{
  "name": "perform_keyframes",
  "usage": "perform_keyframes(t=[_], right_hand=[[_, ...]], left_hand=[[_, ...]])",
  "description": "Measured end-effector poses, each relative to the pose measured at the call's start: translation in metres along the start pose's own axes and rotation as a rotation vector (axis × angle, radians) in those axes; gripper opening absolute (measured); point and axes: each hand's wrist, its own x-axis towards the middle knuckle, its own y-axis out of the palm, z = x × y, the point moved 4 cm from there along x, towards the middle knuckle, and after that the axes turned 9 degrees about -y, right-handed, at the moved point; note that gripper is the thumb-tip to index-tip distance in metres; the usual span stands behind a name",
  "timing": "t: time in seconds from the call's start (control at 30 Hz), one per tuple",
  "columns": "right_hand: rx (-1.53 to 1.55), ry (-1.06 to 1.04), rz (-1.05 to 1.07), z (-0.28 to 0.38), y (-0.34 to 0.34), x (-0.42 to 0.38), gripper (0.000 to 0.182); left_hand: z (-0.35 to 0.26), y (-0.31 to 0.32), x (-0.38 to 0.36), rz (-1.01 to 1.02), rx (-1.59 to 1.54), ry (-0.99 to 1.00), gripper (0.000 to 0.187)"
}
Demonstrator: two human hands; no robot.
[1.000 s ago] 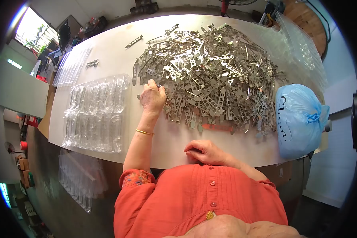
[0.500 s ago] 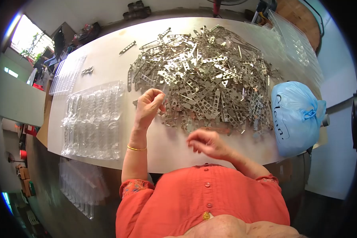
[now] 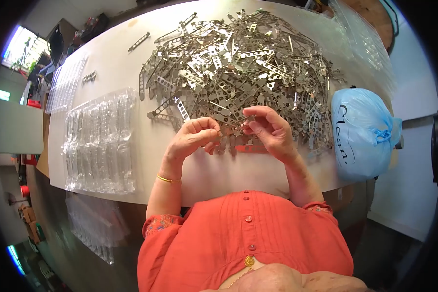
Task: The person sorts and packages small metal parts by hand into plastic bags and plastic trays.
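Note:
Both my hands are over the near edge of a big heap of perforated metal strips point(image 3: 228, 73), facing each other with a small gap between. My left hand point(image 3: 192, 138), a gold bangle on its wrist, has thumb and forefinger pinched together. Whatever lies in that pinch blends with the metal behind it. My right hand point(image 3: 276, 134) is curled, its thumb drawn close to the bent forefinger. A thin greyish bit shows by those fingertips, but I cannot make out what it is. Strips poke out beneath and between the hands.
A blue plastic bag point(image 3: 362, 138) marked "Clean." stands at the table's right. Clear plastic trays point(image 3: 100, 146) lie on the left, with another tray point(image 3: 68, 80) behind. One strip point(image 3: 139, 42) lies apart, and a small metal cluster point(image 3: 89, 77) sits near the trays. Clear plastic sheeting point(image 3: 362, 44) covers the back right.
My right hand has risen from the table's near edge to the heap. My left hand has lowered slightly, and the two now face each other. The view has shifted a little.

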Motion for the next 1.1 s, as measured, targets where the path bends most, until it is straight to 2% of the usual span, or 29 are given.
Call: perform_keyframes(t=[0.2, 0.27, 0.43, 1.1], right_hand=[[0.067, 0.021, -0.080, -0.007, -0.005, -0.004, 0.033], [0.060, -0.009, -0.137, -0.007, -0.006, -0.005, 0.032], [0.012, -0.034, -0.115, -0.013, -0.001, -0.010, 0.032], [-0.134, -0.224, 0.038, -0.015, 0.015, -0.020, 0.037]], left_hand=[[-0.004, -0.009, 0.000, -0.050, -0.163, 0.052, 0.023], [-0.001, -0.016, 0.001, -0.129, -0.225, 0.104, 0.023], [0.005, -0.028, 0.002, -0.081, -0.304, 0.162, 0.017], [0.010, -0.038, 0.001, -0.074, -0.347, 0.202, 0.020]])
